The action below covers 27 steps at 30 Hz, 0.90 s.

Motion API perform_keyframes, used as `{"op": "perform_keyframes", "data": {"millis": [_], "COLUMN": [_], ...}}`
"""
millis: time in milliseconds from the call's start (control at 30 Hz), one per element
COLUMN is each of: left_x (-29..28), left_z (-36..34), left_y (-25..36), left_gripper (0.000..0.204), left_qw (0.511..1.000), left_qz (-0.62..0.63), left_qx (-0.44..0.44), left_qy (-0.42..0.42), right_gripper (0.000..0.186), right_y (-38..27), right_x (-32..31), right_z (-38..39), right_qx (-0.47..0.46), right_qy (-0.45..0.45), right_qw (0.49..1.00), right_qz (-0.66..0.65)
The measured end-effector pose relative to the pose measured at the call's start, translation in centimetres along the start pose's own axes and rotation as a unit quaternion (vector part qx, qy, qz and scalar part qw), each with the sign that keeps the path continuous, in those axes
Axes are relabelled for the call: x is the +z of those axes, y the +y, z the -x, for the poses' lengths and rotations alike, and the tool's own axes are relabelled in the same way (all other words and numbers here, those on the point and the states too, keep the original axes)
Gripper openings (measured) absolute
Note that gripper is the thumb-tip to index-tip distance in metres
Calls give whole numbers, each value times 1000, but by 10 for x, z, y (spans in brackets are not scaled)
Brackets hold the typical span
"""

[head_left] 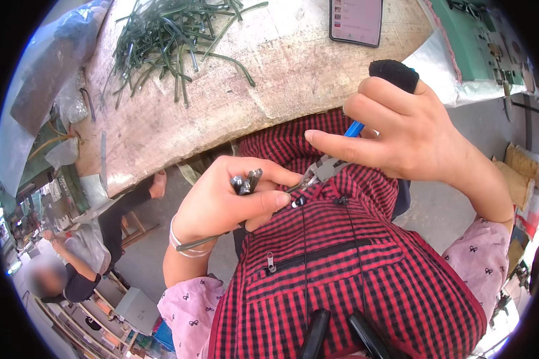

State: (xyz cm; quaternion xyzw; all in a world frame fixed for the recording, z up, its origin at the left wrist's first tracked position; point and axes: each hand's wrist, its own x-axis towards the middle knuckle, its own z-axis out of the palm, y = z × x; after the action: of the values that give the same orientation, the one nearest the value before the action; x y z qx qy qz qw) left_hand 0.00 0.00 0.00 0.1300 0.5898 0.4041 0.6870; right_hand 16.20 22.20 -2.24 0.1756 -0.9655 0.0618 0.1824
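Note:
My left hand (221,203) pinches a few dark green strips (248,182), one end lying between thumb and index finger. The silver jaws of cutting pliers (323,170) meet that end at my left fingertips. My right hand (407,131) grips the pliers by blue handles, with black padding (392,75) at the top. Both hands are over my red-and-black checked apron (347,281), just off the worktable's front edge (215,143).
A loose pile of green strips (161,45) and a phone (354,18) lie on the table. Plastic sheeting (39,102) is at left, green machinery (476,42) at right. Another person (72,263) is at lower left, near a wooden rack.

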Motion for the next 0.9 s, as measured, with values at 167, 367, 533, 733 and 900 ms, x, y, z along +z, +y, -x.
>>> {"op": "perform_keyframes", "data": {"millis": [167,367,533,733,900], "left_x": [6,-7,-35,-63,-66], "left_z": [3,-11,-6,-71,-103], "left_y": [-5,-45,-13,0,35], "left_gripper": [28,25,17,12,18], "left_qw": [998,966,915,691,613], "left_qz": [-34,166,42,-386,-503], "left_qx": [31,184,293,356,278], "left_qy": [46,-76,273,498,542], "right_gripper": [31,46,36,23,26], "right_y": [-3,-32,-6,20,28], "right_x": [-3,39,22,49,52], "right_z": [-3,34,31,12,9], "right_qx": [9,200,205,209,226], "right_qy": [-54,41,54,53,54], "right_qw": [998,906,974,976,972], "right_qz": [-24,-371,-82,-40,-17]}}
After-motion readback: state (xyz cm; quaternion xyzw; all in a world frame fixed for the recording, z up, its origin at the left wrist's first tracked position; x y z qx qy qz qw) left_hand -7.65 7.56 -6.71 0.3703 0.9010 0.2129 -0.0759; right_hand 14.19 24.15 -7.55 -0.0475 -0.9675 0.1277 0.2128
